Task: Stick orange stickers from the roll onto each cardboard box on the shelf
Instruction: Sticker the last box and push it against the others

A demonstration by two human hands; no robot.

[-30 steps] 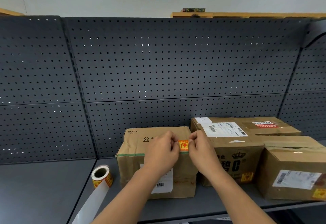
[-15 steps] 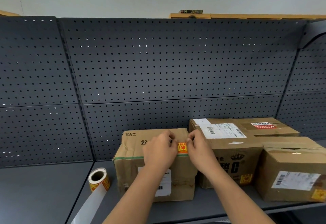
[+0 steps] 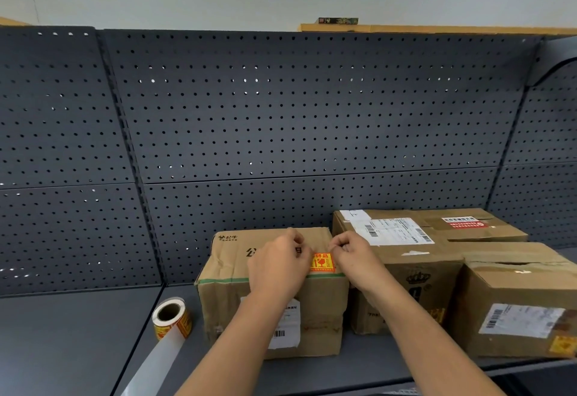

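Laying an orange sticker (image 3: 323,263) on the cardboard box (image 3: 224,302) top at lower centre: right hand (image 3: 356,258) pinches its upper corner, left hand (image 3: 279,267) curls at its left edge, grip hidden. Best smoothed from the middle outward, avoiding creases; roll (image 3: 171,317) stands lower left

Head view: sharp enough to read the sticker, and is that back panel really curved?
Head view: the orange sticker is sharp, its fine print too small to read. Head view: the pegboard bows, likely from wide-angle distortion; lighting is even, no glare.
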